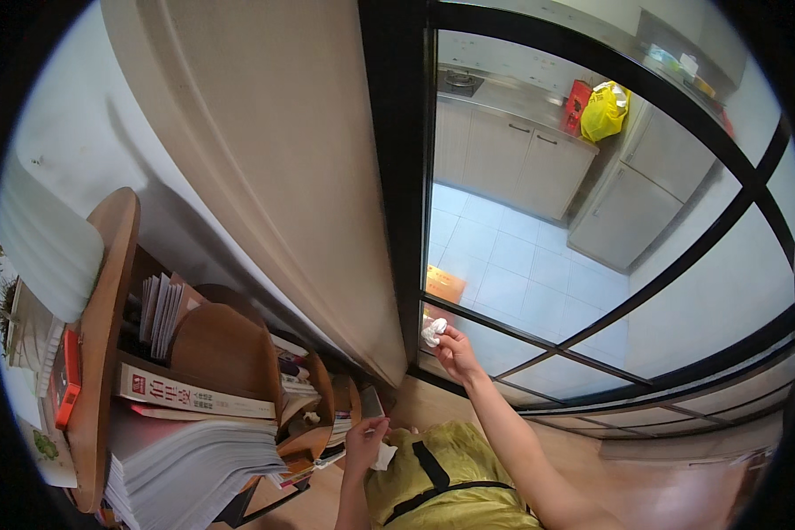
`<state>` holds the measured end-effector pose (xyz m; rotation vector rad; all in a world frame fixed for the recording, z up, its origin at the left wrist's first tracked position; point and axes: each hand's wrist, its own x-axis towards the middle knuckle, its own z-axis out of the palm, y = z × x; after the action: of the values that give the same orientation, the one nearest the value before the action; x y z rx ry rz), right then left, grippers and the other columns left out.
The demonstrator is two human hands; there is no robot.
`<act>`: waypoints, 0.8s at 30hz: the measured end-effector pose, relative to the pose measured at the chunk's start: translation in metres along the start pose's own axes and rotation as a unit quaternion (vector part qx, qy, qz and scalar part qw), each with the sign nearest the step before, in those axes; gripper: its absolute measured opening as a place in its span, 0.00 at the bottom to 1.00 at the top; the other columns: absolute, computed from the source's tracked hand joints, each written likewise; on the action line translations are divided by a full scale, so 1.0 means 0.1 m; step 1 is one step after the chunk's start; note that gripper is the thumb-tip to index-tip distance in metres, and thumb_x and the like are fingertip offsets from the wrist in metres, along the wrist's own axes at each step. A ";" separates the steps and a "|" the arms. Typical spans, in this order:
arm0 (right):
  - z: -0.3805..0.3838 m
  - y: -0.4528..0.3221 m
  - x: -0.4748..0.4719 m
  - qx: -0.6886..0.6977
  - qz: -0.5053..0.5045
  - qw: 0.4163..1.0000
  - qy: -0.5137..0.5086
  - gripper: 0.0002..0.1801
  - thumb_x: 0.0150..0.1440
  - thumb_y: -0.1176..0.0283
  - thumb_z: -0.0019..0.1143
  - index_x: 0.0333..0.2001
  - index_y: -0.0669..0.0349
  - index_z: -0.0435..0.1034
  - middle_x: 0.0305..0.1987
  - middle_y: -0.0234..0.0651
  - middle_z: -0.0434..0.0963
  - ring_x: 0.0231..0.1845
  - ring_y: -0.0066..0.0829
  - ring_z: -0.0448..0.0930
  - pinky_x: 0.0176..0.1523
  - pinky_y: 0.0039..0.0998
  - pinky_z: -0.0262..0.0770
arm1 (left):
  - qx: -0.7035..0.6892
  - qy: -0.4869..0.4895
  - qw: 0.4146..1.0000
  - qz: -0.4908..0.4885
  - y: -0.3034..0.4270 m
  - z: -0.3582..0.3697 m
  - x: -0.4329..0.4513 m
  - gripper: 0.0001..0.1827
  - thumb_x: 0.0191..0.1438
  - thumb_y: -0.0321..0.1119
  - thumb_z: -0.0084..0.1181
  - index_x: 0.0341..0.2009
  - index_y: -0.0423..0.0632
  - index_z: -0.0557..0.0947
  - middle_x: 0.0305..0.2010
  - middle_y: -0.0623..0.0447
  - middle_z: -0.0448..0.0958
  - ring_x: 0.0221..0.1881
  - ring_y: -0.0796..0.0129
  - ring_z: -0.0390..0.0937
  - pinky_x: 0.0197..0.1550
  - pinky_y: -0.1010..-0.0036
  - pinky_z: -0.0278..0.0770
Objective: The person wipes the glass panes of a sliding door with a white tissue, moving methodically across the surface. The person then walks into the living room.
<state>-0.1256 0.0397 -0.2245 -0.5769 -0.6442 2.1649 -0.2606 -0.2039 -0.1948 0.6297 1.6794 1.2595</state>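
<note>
My right hand [457, 354] is raised to a glass pane of the black-framed partition [490, 324], with a crumpled white tissue [433, 332] pinched in its fingers. The tissue is at the lower left pane; whether it touches the glass I cannot tell. Lower down, beside the shelves, is my left hand [366, 445], with a white tissue [384, 457] hanging at its palm side. Its fingertips are near each other.
A wooden shelf unit [228, 331] with books and a thick paper stack [192, 457] stands at the left. A beige curtain or panel [271, 165] hangs beside the frame. Through the glass show a kitchen counter [503, 106], a yellow bag [604, 114] and a refrigerator [629, 212].
</note>
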 end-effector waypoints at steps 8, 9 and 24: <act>-0.09 -0.21 -0.38 -0.375 -0.229 0.893 0.098 0.10 0.51 0.80 0.54 0.40 0.66 0.73 0.38 0.35 0.76 0.33 0.23 0.77 0.36 0.22 0.75 | 0.060 -0.031 0.998 0.002 0.15 0.14 0.05 0.10 0.56 0.35 0.56 0.39 0.43 0.81 0.32 0.53 0.79 0.34 0.71 0.78 0.37 0.74 0.74; -0.03 -0.25 -0.47 -0.497 -0.322 0.796 0.128 0.11 0.50 0.81 0.54 0.39 0.66 0.73 0.36 0.36 0.75 0.32 0.23 0.77 0.35 0.22 0.74 | 0.070 -0.028 0.997 -0.005 0.18 0.14 0.04 0.10 0.56 0.36 0.56 0.39 0.44 0.81 0.32 0.53 0.79 0.34 0.71 0.78 0.37 0.73 0.74; -0.57 -0.35 -0.50 -0.709 -0.454 0.512 0.171 0.10 0.49 0.82 0.56 0.37 0.67 0.73 0.35 0.42 0.73 0.36 0.41 0.76 0.36 0.34 0.74 | 0.039 -0.024 0.999 0.005 0.00 0.00 0.06 0.10 0.55 0.34 0.56 0.39 0.42 0.81 0.32 0.54 0.80 0.32 0.75 0.78 0.33 0.80 0.73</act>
<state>-0.0439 0.0345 -0.2374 -1.0454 -1.8876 0.0945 -0.2631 -0.1988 -0.1967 0.7097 1.6938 1.1821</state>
